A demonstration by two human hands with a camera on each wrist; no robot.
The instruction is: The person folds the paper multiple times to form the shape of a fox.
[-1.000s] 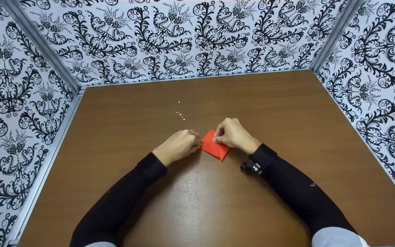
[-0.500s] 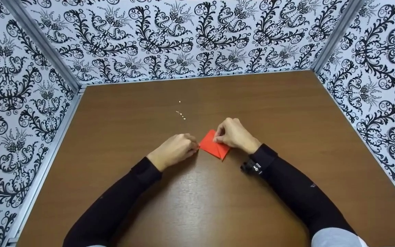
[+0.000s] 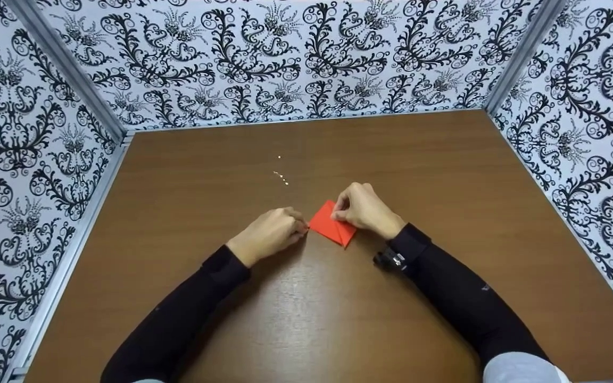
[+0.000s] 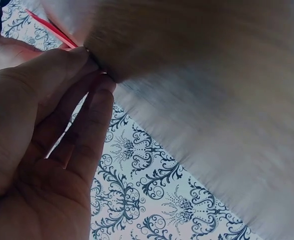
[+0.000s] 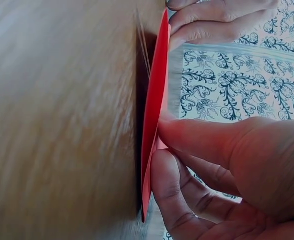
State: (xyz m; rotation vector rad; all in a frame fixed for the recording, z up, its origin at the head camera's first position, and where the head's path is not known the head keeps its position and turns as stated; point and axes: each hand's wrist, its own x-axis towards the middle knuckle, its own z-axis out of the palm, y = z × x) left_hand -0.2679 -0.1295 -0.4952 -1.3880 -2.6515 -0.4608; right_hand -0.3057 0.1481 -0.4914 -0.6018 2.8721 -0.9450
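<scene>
A folded sheet of red paper [image 3: 325, 223] lies on the table between the two hands. In the head view, my left hand [image 3: 269, 234] is at its left corner, thumb and fingertips pinching there. The left wrist view shows this hand [image 4: 51, 120] with the thumb against the fingers and the red paper [image 4: 51, 27] beyond. My right hand [image 3: 365, 210] rests on the paper's upper right part, its thumb and forefinger close together. In the right wrist view, the fingers of the right hand [image 5: 227, 175] hold the red paper [image 5: 154, 115], which is seen edge-on.
The brown wooden table [image 3: 418, 159] has small bright specks [image 3: 281, 178] beyond the hands. Patterned black-and-white walls [image 3: 264, 58] stand behind and on both sides. A small black wrist camera [image 3: 390, 260] hangs by the right sleeve.
Over the last second my left hand has shifted slightly left and toward the person, showing more of the paper's left corner. The right hand and the paper have hardly moved.
</scene>
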